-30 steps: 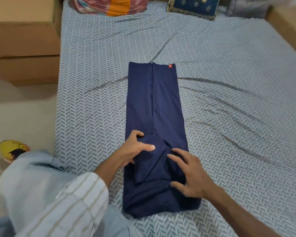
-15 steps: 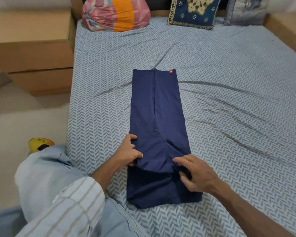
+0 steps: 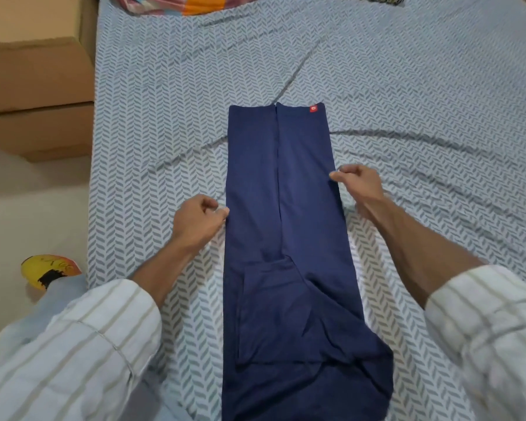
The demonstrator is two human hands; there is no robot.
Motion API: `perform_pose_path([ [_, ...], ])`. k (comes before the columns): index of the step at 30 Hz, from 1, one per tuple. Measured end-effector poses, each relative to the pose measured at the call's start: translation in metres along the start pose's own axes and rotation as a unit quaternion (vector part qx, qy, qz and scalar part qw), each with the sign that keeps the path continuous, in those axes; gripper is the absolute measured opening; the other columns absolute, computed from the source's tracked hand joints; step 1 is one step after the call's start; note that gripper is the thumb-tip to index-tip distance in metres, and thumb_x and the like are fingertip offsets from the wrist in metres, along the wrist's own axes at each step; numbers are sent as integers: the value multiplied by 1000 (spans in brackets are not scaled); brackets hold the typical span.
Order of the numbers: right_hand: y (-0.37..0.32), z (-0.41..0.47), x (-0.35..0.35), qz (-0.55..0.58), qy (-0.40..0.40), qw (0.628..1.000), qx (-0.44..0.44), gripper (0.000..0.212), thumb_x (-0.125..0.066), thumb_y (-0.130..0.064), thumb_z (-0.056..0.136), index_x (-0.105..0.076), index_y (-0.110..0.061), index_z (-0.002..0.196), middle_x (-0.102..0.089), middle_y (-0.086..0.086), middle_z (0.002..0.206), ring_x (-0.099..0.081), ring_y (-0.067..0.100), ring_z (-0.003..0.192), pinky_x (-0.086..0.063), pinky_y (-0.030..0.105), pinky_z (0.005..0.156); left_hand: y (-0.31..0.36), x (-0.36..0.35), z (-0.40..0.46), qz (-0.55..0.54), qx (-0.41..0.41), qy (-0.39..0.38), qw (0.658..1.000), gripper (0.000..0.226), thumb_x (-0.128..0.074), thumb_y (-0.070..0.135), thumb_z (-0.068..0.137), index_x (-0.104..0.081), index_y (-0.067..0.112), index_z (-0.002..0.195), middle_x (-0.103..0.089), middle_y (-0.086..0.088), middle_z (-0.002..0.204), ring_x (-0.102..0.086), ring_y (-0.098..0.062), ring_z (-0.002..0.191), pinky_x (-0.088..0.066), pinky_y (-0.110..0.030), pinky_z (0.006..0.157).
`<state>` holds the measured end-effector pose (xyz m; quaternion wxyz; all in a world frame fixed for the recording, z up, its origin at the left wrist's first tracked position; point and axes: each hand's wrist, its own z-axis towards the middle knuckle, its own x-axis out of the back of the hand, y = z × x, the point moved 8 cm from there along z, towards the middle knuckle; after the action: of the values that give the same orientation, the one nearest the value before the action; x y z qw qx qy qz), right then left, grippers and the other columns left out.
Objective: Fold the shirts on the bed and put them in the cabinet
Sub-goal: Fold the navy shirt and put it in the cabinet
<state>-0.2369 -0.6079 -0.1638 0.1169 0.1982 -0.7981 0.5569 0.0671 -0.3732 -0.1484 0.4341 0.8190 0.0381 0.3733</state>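
Cloth like this navy shirt (image 3: 286,226) looked light, soft and limp, apt to sag or slip out of its folds unless lifted by both long edges at once. It lay as a long narrow strip down the middle of the bed (image 3: 438,117), sleeves tucked in, a small red tag (image 3: 313,109) at its far corner. The left hand (image 3: 195,221) pinched the shirt's left edge with curled fingers; the right hand (image 3: 359,185) pinched its right edge, slightly farther up. Under the shirt the sheet was grey herringbone cotton, creased. Left of the bed stood a tan wooden cabinet (image 3: 37,86).
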Motion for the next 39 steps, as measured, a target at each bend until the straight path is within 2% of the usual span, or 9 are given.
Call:
perform_pose_path([
  [3, -23, 40, -18, -17, -27, 999, -14, 18, -83, -25, 76, -73, -15, 87, -65, -7, 77, -57, 1, 68, -44, 21, 63, 22, -5, 45, -2, -10, 2, 1000, 15, -73, 32, 86, -70, 17, 88, -68, 7, 83, -63, -13, 81, -44, -25, 74],
  [9, -51, 107, -41, -28, -57, 998, -28, 26, -86, -27, 69, -72, -12, 85, -69, -6, 86, -58, 10, 78, -47, 23, 67, 70, -22, 148, 23, 23, -22, 999, 41, -73, 46, 84, -59, 14, 63, -62, 1, 70, -60, -17, 73, -45, -29, 69],
  [13, -60, 128, -47, -12, -69, 997, -11, 31, -85, -23, 72, -69, -12, 95, -65, -5, 77, -59, 5, 70, -51, 22, 73, 93, -38, 196, -75, 62, -73, 993, 46, -83, 43, 76, -72, 6, 100, -74, -1, 99, -69, -13, 88, -51, -23, 69],
  [17, -58, 134, -46, -13, -78, 997, -15, 27, -85, -23, 73, -59, -18, 66, -66, -11, 69, -61, -2, 62, -45, 14, 60, 109, -44, 222, -100, 60, -72, 991, 39, -87, 33, 64, -72, 12, 93, -76, 0, 96, -71, -14, 90, -58, -34, 87],
  [21, -61, 136, -47, 26, -79, 996, -18, 22, -84, -25, 72, -62, -23, 70, -69, -7, 80, -62, 5, 73, -48, 22, 70, 118, -42, 227, -187, 65, -62, 978, 17, -79, 15, 82, -63, 22, 83, -74, 4, 90, -65, -10, 81, -55, -28, 71],
  [27, -69, 134, -50, 47, -57, 997, -2, 10, -81, -17, 79, -72, -20, 80, -72, -8, 79, -62, -2, 68, -46, 11, 62, 118, -37, 223, -288, 33, -98, 952, 11, -76, 9, 85, -68, 16, 87, -73, 0, 80, -66, -7, 61, -52, -20, 55],
  [30, -75, 125, -51, 45, -63, 997, -15, 8, -80, -17, 81, -72, -18, 80, -74, -9, 75, -65, 3, 74, -48, 19, 78, 127, -30, 205, -339, 19, -135, 931, 12, -74, 1, 84, -70, 11, 91, -74, 0, 72, -68, -6, 58, -53, -19, 55],
  [35, -102, 73, -49, 122, -95, 988, -25, 12, -71, -12, 85, -63, -18, 79, -71, -6, 71, -63, 8, 67, -51, 21, 55, 132, 1, 140, -252, -21, -139, 957, 18, -78, -3, 79, -73, 3, 95, -69, -3, 77, -61, 0, 53, -44, -10, 49],
  [39, -127, 31, -13, 64, -67, 991, 95, 18, -79, -9, 67, -70, -11, 83, -73, 0, 80, -67, 13, 77, -52, 28, 77, 137, 32, 92, -197, -64, -134, 969, 20, -76, -2, 82, -74, -3, 102, -70, -8, 84, -61, 7, 54, -43, -7, 51],
])
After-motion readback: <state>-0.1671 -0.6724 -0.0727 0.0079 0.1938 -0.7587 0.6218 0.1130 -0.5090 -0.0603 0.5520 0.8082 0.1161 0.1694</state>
